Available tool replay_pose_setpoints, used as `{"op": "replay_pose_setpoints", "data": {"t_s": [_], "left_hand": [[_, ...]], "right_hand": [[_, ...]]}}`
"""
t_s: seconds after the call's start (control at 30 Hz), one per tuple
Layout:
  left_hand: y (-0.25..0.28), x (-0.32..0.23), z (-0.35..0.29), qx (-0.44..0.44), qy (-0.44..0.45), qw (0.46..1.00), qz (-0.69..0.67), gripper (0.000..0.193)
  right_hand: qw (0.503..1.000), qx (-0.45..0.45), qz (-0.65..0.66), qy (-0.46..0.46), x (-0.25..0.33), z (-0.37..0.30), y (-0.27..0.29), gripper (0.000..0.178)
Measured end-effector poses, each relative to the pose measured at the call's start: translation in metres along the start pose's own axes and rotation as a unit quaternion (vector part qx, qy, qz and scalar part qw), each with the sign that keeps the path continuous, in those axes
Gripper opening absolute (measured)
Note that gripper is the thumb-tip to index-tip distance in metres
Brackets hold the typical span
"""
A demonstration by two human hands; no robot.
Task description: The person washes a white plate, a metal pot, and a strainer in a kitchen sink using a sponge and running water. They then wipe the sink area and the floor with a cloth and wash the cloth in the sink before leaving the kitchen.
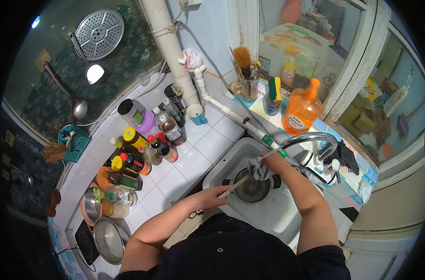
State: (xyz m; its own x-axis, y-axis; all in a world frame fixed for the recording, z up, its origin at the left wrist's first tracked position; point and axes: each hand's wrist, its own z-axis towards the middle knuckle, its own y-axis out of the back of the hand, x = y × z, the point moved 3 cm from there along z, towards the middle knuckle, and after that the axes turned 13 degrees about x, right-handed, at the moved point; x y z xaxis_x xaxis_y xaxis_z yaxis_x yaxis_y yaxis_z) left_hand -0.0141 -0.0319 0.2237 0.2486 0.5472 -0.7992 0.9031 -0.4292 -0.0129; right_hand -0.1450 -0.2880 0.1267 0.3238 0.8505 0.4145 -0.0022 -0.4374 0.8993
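My left hand (211, 198) is closed around a long, thin, pale-handled utensil (234, 185). Its handle end, with a dark loop, pokes out below my palm. The far end of it runs into a blue-and-white striped cloth (258, 170), which covers its head, so I cannot tell its kind. My right hand (274, 162) grips that cloth under the curved metal faucet (310, 136). Directly below, a round metal pot (253, 192) with dark side handles and some water in it sits in the grey-white sink (283, 215).
Left of the sink, several sauce bottles (162, 148) and a blue paper cup (196, 115) stand on white tile. Metal bowls (110, 239) are at the lower left. Behind the sink, the ledge holds an orange jug (302, 111), a sponge (275, 88) and a brush in a glass (248, 86).
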Motion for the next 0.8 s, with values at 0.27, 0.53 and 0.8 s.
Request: {"op": "replay_pose_setpoints", "data": {"t_s": [0.27,0.53,0.8], "left_hand": [[-0.015,0.012,0.016,-0.046,-0.070,0.992,-0.095,0.062],[-0.027,0.030,0.046,-0.067,-0.082,0.992,-0.066,0.063],[-0.024,0.040,0.071,-0.108,-0.039,0.990,-0.083,0.030]], "right_hand": [[0.669,-0.361,0.620,-0.193,-0.032,0.009,-0.093,0.024],[0.230,-0.261,0.918,-0.191,0.021,0.050,-0.110,0.026],[0.353,-0.236,0.879,-0.218,0.070,0.024,-0.089,0.026]]}}
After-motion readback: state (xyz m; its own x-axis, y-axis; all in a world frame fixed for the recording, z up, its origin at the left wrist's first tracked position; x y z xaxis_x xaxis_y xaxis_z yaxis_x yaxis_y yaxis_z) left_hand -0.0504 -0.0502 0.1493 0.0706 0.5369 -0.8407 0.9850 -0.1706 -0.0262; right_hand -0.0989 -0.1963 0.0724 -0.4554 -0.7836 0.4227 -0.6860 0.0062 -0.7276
